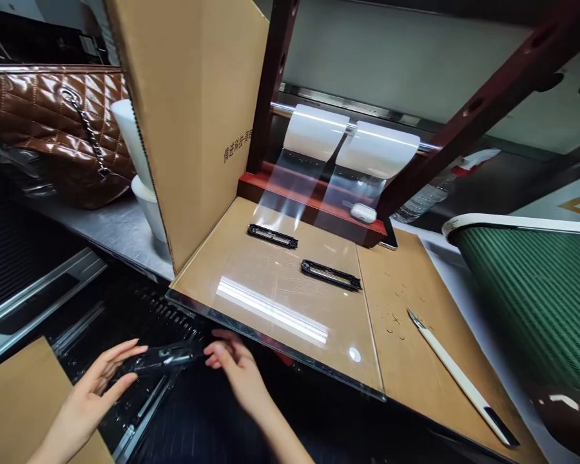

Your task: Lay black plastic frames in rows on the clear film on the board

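My left hand [94,390] is at the lower left, its thumb and fingers around one end of a dark, glossy part in clear plastic [167,357]. My right hand [239,368] is at the other end of that part, with fingers curled together; whether they grip it is hard to see. Beyond my hands, two slim black frame-like parts [272,236] lie on a clear sheet [270,277]. The nearer black part [331,275] lies to the right. Clear film strips [290,187] hang from two rolls [316,132] down to the sheet.
A white-handled craft knife [457,370] lies on brown board [435,348] among small dark scraps. An upright cardboard panel [198,96] stands at left, beside a brown quilted bag [53,122]. A small white case [363,212] sits on the red-brown rack. At right is a green conveyor belt [536,290].
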### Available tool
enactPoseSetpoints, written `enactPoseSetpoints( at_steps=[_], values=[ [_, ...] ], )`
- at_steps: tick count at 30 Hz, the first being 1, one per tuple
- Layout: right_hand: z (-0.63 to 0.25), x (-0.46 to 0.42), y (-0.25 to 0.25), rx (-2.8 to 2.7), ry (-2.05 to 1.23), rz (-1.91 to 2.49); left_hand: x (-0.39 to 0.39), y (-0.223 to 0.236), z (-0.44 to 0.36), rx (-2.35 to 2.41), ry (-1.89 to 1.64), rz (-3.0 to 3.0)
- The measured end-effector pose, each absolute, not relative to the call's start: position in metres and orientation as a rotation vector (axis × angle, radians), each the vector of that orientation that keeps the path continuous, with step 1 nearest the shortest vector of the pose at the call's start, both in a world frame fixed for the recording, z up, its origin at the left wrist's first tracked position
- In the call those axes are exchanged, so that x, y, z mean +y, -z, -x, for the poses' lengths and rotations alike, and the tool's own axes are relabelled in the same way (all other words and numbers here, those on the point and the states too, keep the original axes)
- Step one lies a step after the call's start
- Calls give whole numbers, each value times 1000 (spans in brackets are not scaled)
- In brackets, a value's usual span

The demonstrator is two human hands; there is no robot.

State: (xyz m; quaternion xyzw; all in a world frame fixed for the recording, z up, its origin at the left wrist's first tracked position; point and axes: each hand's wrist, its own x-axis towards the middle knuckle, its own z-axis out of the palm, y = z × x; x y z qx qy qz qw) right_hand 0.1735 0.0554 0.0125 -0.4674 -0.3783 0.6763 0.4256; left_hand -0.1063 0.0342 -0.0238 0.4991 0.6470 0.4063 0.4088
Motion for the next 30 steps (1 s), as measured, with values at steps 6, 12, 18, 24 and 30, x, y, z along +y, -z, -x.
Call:
enactPoseSetpoints(
  at_steps=[6, 12, 18, 24, 30],
  values=[
    [-197, 45, 5, -919, -1616, 1332, 24, 135, 149, 1882, -1125, -1146],
    [-200, 33, 14, -918, -1646, 1391, -10, 216, 161, 2123, -993, -1065],
    [-198, 32, 20, -945, -1662, 1414, -30, 234, 167, 2241, -776, -1083],
    [-195, 30, 25, -965, -1675, 1420, -38, 251, 169, 2201, -716, -1233],
    [-199, 25, 28, -972, -1673, 1439, -36, 261, 172, 2234, -642, -1364]
  ],
)
